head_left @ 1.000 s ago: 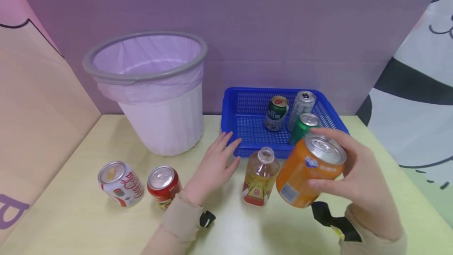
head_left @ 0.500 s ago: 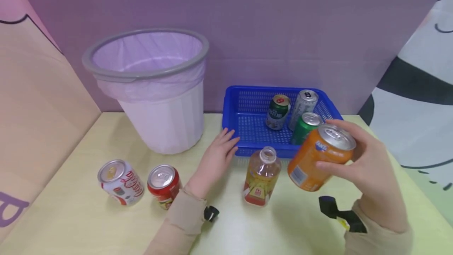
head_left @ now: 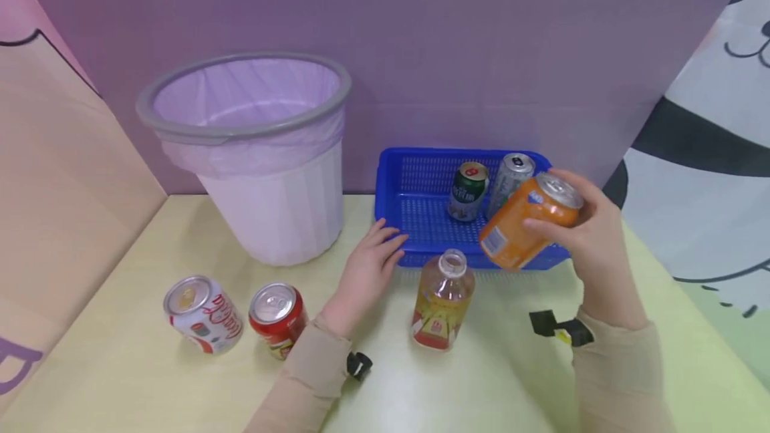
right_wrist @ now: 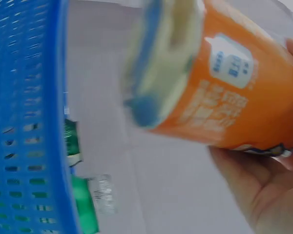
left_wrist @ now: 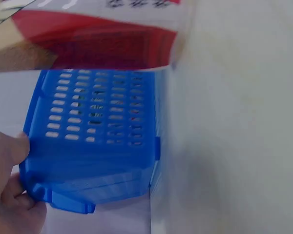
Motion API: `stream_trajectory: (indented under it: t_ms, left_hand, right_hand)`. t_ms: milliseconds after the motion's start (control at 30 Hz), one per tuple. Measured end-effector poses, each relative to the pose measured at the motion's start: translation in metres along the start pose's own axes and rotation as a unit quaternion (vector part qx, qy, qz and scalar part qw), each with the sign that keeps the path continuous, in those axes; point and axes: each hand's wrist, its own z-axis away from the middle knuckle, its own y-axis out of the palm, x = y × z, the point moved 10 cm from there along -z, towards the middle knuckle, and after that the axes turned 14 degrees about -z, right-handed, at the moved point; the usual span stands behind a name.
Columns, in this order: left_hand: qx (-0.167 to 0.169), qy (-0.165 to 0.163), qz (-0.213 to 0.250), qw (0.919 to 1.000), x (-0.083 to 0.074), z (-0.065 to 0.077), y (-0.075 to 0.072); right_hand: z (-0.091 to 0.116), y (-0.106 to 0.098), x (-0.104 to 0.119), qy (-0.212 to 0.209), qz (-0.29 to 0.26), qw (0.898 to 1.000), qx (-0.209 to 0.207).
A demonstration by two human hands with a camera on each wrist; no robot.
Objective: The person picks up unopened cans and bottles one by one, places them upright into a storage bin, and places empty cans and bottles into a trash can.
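Note:
My right hand grips an orange Fanta can, tilted above the right side of the blue plastic basket. In the right wrist view the can's base points at the basket rim. A dark green can and a silver can stand inside; the orange can hides a green can from the head view. My left hand holds the basket's near left corner, thumb and fingers at the rim in the left wrist view. Just right of it stands an uncapped clear bottle with a yellow and red label.
A white bin with a grey rim and a liner bag stands at the back left. On the table at left are a white Coca-Cola can and a red can. A purple wall covering hangs behind.
The right hand has carried the orange can forward, from beside the bottle to over the basket, where it covers the green can. The left hand stays at the basket corner.

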Motion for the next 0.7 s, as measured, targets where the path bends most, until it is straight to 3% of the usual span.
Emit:
stream_trajectory:
  t_ms: [100,167,267,433,567,700]
  left_hand:
    - [-0.007,-0.004,-0.012,0.9999,0.0,0.0,0.0]
    - [-0.005,-0.01,-0.011,0.9999,-0.001,0.001,0.001]
    - [-0.002,-0.015,-0.007,0.9999,-0.001,0.001,0.001]
    - [0.001,0.0,-0.011,0.9999,-0.004,0.0,0.001]
    - [0.01,0.016,-0.017,0.9997,-0.006,-0.001,0.002]
    - [0.025,0.006,-0.011,0.9996,-0.003,0.001,0.003]
  right_hand:
    - [-0.021,0.002,0.003,0.012,0.056,0.998,-0.033]
    - [-0.035,0.011,0.005,0.03,0.124,0.991,-0.026]
    - [-0.056,0.03,0.004,0.056,0.204,0.977,0.026]
    - [-0.079,0.056,-0.007,0.08,0.266,0.954,0.116]
    - [-0.089,0.068,-0.025,0.089,0.323,0.928,0.161]
    - [-0.092,0.081,-0.047,0.085,0.394,0.89,0.213]
